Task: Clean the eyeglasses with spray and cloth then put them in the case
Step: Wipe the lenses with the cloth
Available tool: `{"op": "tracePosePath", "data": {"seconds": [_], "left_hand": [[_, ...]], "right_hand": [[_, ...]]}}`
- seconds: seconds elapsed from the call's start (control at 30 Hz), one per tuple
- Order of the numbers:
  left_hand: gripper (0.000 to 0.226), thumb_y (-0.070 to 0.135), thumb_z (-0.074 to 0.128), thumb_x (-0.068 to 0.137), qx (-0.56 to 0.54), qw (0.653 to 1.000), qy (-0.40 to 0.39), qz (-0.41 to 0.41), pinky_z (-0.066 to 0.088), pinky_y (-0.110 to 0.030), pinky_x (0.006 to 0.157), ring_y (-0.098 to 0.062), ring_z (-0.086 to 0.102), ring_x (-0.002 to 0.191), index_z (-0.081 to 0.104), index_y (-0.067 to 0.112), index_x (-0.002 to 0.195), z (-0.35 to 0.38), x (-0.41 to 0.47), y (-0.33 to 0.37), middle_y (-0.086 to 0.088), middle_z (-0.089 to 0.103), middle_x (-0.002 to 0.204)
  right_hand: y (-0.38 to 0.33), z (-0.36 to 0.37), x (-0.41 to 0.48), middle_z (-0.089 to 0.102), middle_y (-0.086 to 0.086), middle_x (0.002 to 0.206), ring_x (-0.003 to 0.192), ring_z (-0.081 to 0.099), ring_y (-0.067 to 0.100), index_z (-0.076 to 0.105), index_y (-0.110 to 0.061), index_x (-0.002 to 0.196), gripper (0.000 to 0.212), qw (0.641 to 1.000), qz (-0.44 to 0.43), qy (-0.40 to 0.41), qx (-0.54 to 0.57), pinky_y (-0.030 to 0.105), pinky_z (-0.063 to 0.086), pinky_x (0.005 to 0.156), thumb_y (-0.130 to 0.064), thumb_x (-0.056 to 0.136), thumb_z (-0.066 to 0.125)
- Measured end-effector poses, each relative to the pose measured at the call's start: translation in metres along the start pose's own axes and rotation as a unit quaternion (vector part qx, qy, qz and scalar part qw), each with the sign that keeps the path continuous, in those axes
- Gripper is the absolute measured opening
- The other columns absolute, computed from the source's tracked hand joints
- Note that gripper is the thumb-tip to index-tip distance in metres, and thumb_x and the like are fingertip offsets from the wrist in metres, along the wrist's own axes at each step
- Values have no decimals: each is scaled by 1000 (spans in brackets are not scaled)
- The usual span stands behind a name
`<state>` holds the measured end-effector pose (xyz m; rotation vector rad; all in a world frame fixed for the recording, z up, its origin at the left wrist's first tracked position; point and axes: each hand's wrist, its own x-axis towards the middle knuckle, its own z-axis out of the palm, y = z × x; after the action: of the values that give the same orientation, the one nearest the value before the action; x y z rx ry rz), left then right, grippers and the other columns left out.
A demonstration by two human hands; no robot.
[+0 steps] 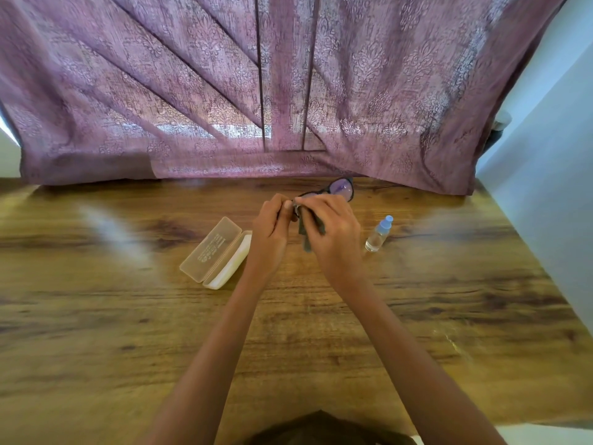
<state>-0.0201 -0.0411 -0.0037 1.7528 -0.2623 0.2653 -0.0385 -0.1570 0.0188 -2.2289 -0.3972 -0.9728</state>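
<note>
Daylight glows through the curtain [288, 85], backlit and soft. Pale glare patches sit on the bench [112, 229] left and right. Whole frame slightly blurred; wide-angle bends the edges. Shadows faint.

One lens of the eyeglasses [341, 189] is hidden behind the right hand [337, 229], the cloth [307, 242] mostly covered beneath it; the case [213, 248] lettering cannot be read.

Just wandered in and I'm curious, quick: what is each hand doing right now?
The left hand is closed, gripping the eyeglasses at one end.
The right hand is closed, pinching the grey cloth.
</note>
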Motion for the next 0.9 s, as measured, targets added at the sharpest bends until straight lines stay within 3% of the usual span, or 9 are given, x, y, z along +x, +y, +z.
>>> {"op": "tracePosePath", "data": {"seconds": [0.17, 0.3, 0.4, 0.6, 0.7, 0.8, 0.9], "left_hand": [[27, 26, 37, 104, 0, 999, 31, -16, 45, -48, 81, -29, 56, 86, 56, 18, 87, -4, 0, -2, -7, 62, 85], [27, 27, 37, 104, -16, 999, 27, -27, 40, -49, 72, -19, 44, 75, 48, 25, 80, -4, 1, -1, 2, 47, 75], [28, 24, 37, 105, -21, 999, 20, -24, 38, -44, 69, -18, 42, 73, 48, 29, 79, -2, 1, 2, 5, 47, 74], [31, 26, 37, 104, -18, 999, 32, -21, 44, -52, 82, -35, 54, 87, 55, 6, 90, -3, -1, 1, -17, 59, 87], [30, 23, 37, 105, -12, 999, 30, -21, 43, -53, 81, -37, 52, 85, 53, 5, 87, -2, 2, 1, -18, 56, 84], [27, 18, 37, 105, -20, 999, 22, -16, 41, -48, 74, -27, 46, 76, 51, 19, 82, 0, 4, 2, -5, 49, 76], [26, 22, 38, 104, -20, 999, 25, -6, 43, -42, 76, -22, 49, 79, 53, 26, 84, 0, 4, 2, 8, 53, 78]], "right_hand": [[7, 2, -2, 65, 12, 91, 87, 59, 21, 72, 2, 102, 14, 999, 31, 19, -28, 22, 46, 82, -1, 88, 68], [2, 7, -16, 65, 13, 95, 89, 60, 22, 72, 3, 105, 17, 1000, -17, -2, -16, 21, 46, 85, -4, 91, 66], [0, 9, -13, 64, 13, 95, 89, 60, 23, 72, 3, 105, 17, 1000, -22, -3, -16, 21, 46, 84, -5, 92, 64], [12, 4, -2, 65, 14, 94, 90, 59, 23, 72, 3, 104, 17, 998, 45, 27, -20, 21, 45, 84, -3, 89, 66], [14, 3, -5, 65, 14, 93, 87, 61, 24, 72, 3, 103, 15, 999, 17, 17, -23, 24, 48, 81, 0, 89, 67], [8, 6, -6, 64, 14, 94, 87, 60, 23, 72, 3, 104, 16, 999, -38, -11, -18, 23, 47, 83, -3, 92, 64], [11, 7, 0, 64, 14, 96, 88, 60, 23, 71, 3, 107, 18, 1000, -15, -1, -22, 24, 47, 84, -3, 91, 66]]}}
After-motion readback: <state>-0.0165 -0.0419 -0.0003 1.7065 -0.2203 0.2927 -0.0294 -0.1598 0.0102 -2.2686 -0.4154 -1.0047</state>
